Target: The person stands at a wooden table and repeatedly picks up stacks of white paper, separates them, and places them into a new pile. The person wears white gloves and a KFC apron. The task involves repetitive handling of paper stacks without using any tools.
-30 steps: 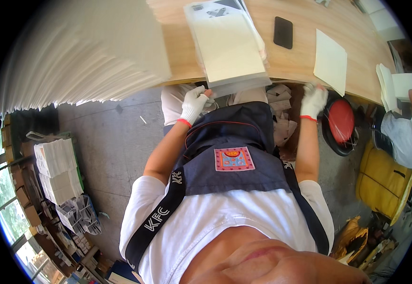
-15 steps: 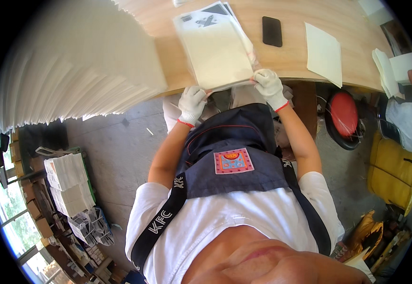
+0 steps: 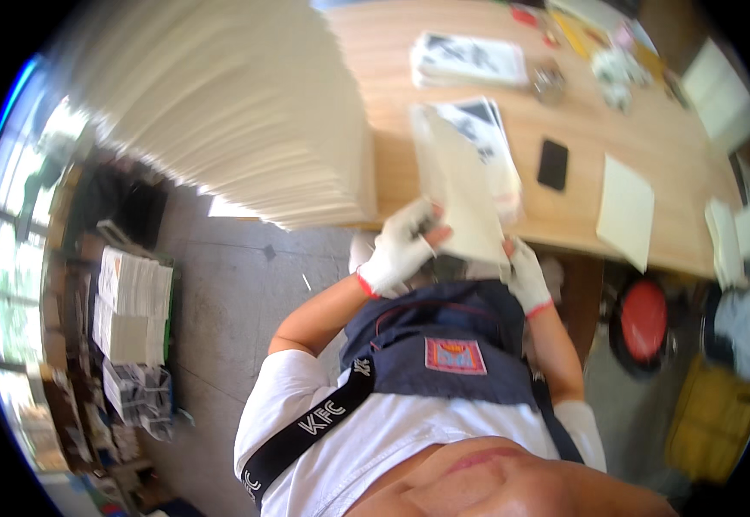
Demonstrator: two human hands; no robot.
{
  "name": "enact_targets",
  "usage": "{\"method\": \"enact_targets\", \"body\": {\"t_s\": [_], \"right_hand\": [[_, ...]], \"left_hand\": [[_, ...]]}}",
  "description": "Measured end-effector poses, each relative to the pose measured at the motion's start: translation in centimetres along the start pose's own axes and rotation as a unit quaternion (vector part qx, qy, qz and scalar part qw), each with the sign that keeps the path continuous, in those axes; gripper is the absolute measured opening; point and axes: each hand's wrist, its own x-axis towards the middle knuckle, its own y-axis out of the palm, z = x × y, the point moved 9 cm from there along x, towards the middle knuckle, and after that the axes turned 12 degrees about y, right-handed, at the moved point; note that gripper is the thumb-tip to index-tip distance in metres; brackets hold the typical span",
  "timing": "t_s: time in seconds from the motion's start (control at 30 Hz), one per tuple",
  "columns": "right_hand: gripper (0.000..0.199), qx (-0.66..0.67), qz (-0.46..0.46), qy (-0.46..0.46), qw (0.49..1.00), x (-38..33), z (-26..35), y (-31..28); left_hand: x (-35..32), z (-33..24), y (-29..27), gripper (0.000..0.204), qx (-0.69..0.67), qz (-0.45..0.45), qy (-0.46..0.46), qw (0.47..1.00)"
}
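Wooden table (image 3: 581, 142) ahead, concrete floor below. Both my gloved hands grip a cream folded sheet (image 3: 465, 194) at the table's near edge: left hand (image 3: 399, 250) pinches its lower left side, right hand (image 3: 525, 274) its bottom right corner. Sheet's plain, tilted, blurry. Tall cream paper stack (image 3: 245, 112) on the table's left end. Past it: black phone (image 3: 552, 164), printed b/w sheets (image 3: 468, 59) farther back.

One head-worn fisheye view looks steeply down, close over the wooden table (image 3: 581, 146)
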Motion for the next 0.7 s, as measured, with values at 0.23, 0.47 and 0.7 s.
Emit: {"method": "enact_targets", "body": {"t_s": [0.23, 0.47, 0.7], "right_hand": [[0.036, -0.124, 0.082, -0.266, 0.953, -7.5, 20.4, 17.6], [0.017, -0.108, 0.402, -0.253, 0.873, -8.3, 31.6, 51.2], [0.024, -0.255, 0.328, -0.205, 0.886, -5.7, 32.0, 50.4]], "left_hand": [[0.2, -24.5, -10.9, 0.029, 0.345, -0.071, 0.232, 0.906], [-1.0, -38.2, -34.0, 0.035, 0.549, -0.330, 0.278, 0.716], [7.4, -34.6, -44.2, 0.042, 0.482, -0.187, 0.242, 0.821]]}}
